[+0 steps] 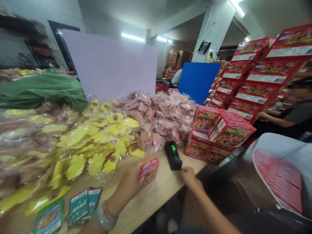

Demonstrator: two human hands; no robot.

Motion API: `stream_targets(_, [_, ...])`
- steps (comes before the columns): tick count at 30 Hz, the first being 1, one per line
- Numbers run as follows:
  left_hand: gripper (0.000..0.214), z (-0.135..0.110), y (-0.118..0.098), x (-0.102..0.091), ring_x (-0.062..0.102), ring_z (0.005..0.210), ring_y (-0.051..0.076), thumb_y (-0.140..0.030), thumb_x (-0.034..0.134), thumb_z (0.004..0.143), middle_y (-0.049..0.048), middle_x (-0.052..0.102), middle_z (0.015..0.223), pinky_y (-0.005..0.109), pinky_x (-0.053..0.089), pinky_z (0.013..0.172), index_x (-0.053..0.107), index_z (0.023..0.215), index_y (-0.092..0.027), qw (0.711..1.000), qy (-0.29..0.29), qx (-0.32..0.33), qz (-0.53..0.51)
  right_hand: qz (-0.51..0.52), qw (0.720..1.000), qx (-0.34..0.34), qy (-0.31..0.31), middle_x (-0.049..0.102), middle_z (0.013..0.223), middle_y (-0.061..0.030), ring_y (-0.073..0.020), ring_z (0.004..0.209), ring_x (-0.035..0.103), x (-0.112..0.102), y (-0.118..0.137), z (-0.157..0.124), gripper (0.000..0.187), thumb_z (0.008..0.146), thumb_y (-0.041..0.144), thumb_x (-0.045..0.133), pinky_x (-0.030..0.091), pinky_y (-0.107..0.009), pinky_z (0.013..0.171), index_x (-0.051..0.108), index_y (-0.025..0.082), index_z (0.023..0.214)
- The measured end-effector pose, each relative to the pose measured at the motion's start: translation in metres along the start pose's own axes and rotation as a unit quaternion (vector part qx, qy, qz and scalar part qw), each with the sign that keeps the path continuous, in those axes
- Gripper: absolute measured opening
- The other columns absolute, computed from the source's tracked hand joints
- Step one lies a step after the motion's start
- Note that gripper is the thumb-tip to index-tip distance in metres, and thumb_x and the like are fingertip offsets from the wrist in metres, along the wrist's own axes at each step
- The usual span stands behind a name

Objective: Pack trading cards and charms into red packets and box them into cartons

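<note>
My left hand (pixel 130 184) is closed around a small pink box (pixel 149 169), held just above the wooden table (pixel 156 198). My right hand (pixel 188 175) rests at the table's edge with its fingers curled, right below a black tape dispenser (pixel 173 155) with a green roller; whether it touches the dispenser is unclear. Just beyond the box lie heaps of yellow toys in clear bags (pixel 97 143) and pink toys in clear bags (pixel 161 117).
Red printed cartons (pixel 219 133) are stacked at the table's right end, with taller stacks (pixel 258 78) behind. Teal card packets (pixel 83 204) lie near the front left. A seated person (pixel 290 117) is at the right. A large bag of pink boxes (pixel 278 175) sits lower right.
</note>
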State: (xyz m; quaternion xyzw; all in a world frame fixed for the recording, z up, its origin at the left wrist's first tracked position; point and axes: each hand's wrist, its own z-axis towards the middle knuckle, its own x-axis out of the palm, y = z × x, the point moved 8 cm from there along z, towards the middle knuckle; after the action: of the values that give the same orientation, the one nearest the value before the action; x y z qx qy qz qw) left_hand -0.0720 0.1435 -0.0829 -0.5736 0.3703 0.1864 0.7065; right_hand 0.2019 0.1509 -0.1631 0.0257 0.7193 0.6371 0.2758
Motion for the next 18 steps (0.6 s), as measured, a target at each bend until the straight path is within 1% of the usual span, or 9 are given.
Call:
stream_targets(2, [0.033,0.000,0.000,0.001,0.062,0.084,0.021,-0.016,0.048,0.075,0.0064,0.068,0.095,0.030,0.044,0.077,0.057,0.108,-0.019,1.000,0.001,-0.008,0.006,0.003,1.000,0.013,0.021,0.052,0.057,0.0002,-0.0134,0.058,0.051,0.000,0.004,-0.022,0.028,0.074,0.034,0.059,0.041,-0.026,0.055,0.051,0.017,0.052])
stream_targets(3, [0.033,0.000,0.000,0.001,0.062,0.085,0.021,-0.016,0.048,0.076,0.0063,0.067,0.095,0.029,0.044,0.077,0.056,0.107,-0.019,1.000,-0.002,-0.012,0.009,0.017,0.999,0.014,0.047,0.050,0.052,0.0006,-0.0135,0.055,0.049,0.008,0.011,-0.034,0.031,0.072,0.036,0.059,0.040,-0.026,0.053,0.049,0.018,0.049])
stream_targets(4, [0.032,-0.001,-0.001,0.003,0.062,0.086,0.021,-0.016,0.048,0.076,0.0061,0.067,0.095,0.029,0.044,0.076,0.056,0.107,-0.020,1.000,-0.008,-0.014,0.015,0.041,0.996,0.015,0.083,0.049,0.051,0.0008,-0.0132,0.053,0.048,0.021,0.021,-0.045,0.030,0.070,0.039,0.058,0.039,-0.026,0.053,0.049,0.019,0.050])
stream_targets(6, [0.031,-0.002,-0.002,0.007,0.062,0.085,0.021,-0.015,0.047,0.077,0.0065,0.067,0.094,0.029,0.044,0.073,0.055,0.107,-0.019,0.999,-0.014,-0.018,0.033,0.109,0.980,0.028,0.162,0.049,0.052,0.0017,-0.0113,0.049,0.045,0.057,0.046,-0.067,0.033,0.069,0.047,0.057,0.038,-0.024,0.050,0.051,0.019,0.055])
stream_targets(8, [0.030,-0.005,-0.003,0.014,0.062,0.081,0.022,-0.014,0.045,0.078,0.0082,0.067,0.091,0.029,0.044,0.069,0.054,0.106,-0.017,0.998,-0.013,-0.027,0.055,0.166,0.963,0.057,0.205,0.044,0.048,0.0036,-0.0085,0.043,0.038,0.093,0.067,-0.079,0.040,0.067,0.054,0.056,0.033,-0.022,0.045,0.045,0.019,0.053])
stream_targets(10, [0.026,-0.007,-0.003,0.019,0.062,0.079,0.023,-0.015,0.043,0.079,0.0105,0.066,0.090,0.030,0.044,0.067,0.053,0.104,-0.015,0.997,-0.008,-0.034,0.070,0.183,0.959,0.081,0.200,0.034,0.042,0.0071,-0.0059,0.038,0.028,0.115,0.078,-0.081,0.045,0.064,0.057,0.057,0.025,-0.021,0.040,0.037,0.020,0.049])
stream_targets(13, [0.026,-0.010,-0.006,0.019,0.061,0.084,0.023,-0.013,0.045,0.079,0.0106,0.064,0.095,0.029,0.043,0.070,0.052,0.104,-0.016,0.997,-0.002,-0.031,0.073,0.163,0.967,0.074,0.180,0.027,0.040,0.0095,-0.0053,0.038,0.022,0.128,0.076,-0.076,0.044,0.064,0.059,0.056,0.022,-0.021,0.040,0.039,0.021,0.051])
stream_targets(15, [0.030,-0.012,-0.008,0.014,0.062,0.084,0.021,-0.012,0.048,0.076,0.0086,0.065,0.094,0.027,0.044,0.070,0.051,0.106,-0.017,0.997,0.006,-0.030,0.067,0.145,0.973,0.050,0.175,0.030,0.040,0.0084,-0.0065,0.038,0.025,0.129,0.067,-0.074,0.046,0.066,0.063,0.052,0.024,-0.022,0.041,0.043,0.020,0.054])
stream_targets(18, [0.032,-0.012,-0.009,0.003,0.062,0.080,0.019,-0.012,0.050,0.075,0.0071,0.066,0.090,0.024,0.044,0.067,0.052,0.106,-0.018,0.999,0.017,-0.023,0.045,0.101,0.983,-0.015,0.153,0.041,0.044,0.0032,-0.0106,0.044,0.036,0.122,0.051,-0.070,0.051,0.068,0.068,0.044,0.030,-0.024,0.046,0.047,0.019,0.052])
